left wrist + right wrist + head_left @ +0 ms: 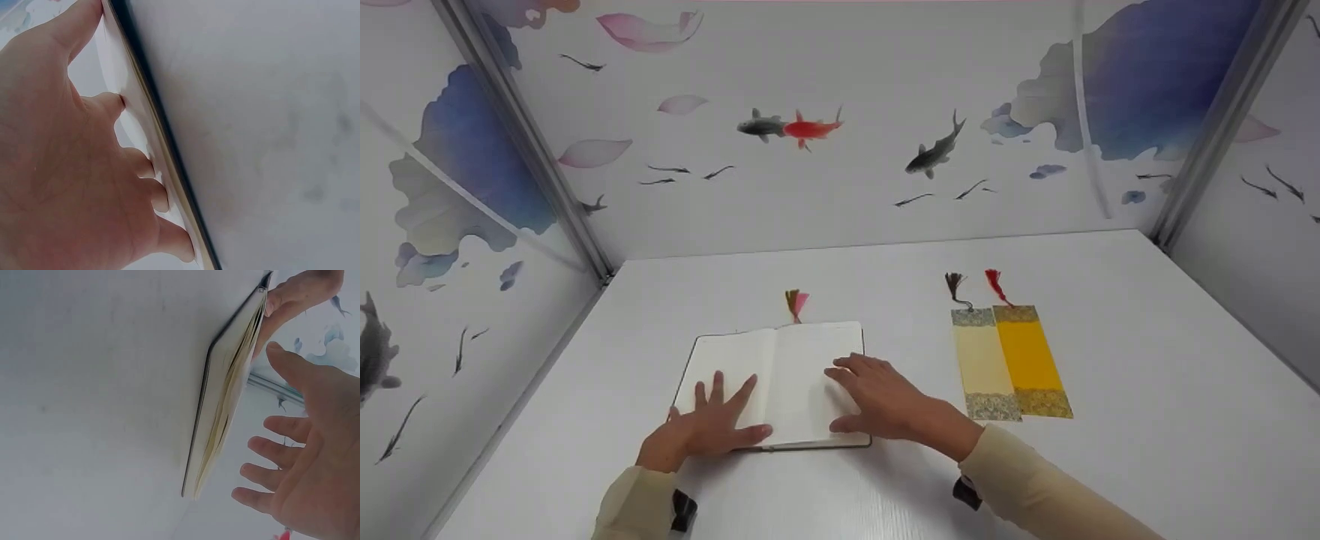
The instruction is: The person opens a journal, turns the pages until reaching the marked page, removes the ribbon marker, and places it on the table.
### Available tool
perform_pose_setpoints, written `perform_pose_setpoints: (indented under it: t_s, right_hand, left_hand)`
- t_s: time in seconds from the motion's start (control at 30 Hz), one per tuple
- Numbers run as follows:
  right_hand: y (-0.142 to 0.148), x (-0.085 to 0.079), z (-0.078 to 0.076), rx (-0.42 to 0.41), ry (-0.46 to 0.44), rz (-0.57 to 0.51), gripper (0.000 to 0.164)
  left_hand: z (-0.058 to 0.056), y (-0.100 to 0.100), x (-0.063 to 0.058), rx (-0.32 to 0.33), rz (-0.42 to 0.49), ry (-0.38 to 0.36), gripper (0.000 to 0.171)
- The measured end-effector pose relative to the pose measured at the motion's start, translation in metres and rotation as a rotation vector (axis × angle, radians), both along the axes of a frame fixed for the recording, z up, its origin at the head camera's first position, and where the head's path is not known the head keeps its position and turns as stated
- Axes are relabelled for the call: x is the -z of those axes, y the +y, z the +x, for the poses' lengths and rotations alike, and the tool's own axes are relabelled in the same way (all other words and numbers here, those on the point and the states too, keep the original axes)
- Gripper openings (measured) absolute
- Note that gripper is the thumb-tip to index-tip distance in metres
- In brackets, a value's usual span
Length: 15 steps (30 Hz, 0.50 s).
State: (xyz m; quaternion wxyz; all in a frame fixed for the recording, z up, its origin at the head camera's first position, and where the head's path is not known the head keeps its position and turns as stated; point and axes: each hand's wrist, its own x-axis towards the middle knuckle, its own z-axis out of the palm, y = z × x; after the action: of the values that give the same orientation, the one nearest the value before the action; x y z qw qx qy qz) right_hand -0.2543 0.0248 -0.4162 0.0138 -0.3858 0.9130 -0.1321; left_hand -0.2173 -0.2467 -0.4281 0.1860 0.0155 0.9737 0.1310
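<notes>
An open notebook (799,375) with blank pages and a dark cover lies on the white table. My left hand (709,424) rests on its left page, fingers spread. Over the outer edge of the right page is my right hand (885,397), fingers slightly bent and apart; the right wrist view shows a gap between this hand (304,455) and the pages. Beyond the notebook's top edge a gold and pink tassel (796,304) sticks out; whatever it hangs from is hidden. To the right lie a cream bookmark (984,360) with a dark tassel and a yellow bookmark (1030,356) with a red tassel.
The cream bookmark's edge meets the yellow one. A white back panel (840,202) printed with fish and petals stands behind the table (1147,360), with similar panels at left and right. Metal posts (547,172) mark the corners.
</notes>
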Motion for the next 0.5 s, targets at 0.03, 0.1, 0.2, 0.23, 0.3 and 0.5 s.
perform_pose_setpoints:
  t_s: [0.03,0.1,0.2,0.23,0.3,0.5]
  right_hand:
    - [-0.002,0.001,0.001,-0.001,-0.007,0.009,0.070]
    - [-0.007,0.004,0.002,-0.005,-0.019,0.023,0.071]
    - [-0.012,0.007,0.003,-0.024,-0.015,0.040,0.073]
    - [-0.014,0.008,0.003,-0.032,-0.010,0.047,0.073]
    - [-0.016,0.010,0.004,-0.046,-0.003,0.061,0.075]
    - [-0.021,0.013,0.005,-0.053,-0.043,0.105,0.074]
  left_hand:
    - [-0.001,0.000,0.000,-0.002,-0.003,-0.004,0.089]
    - [-0.002,0.000,0.001,-0.002,-0.011,-0.011,0.090]
    - [-0.002,0.000,0.000,0.000,-0.031,-0.018,0.090]
    - [-0.002,0.001,-0.001,0.000,-0.039,-0.020,0.090]
    - [-0.002,0.001,-0.001,0.000,-0.046,-0.020,0.090]
    - [-0.004,0.000,0.001,-0.006,-0.018,-0.021,0.090]
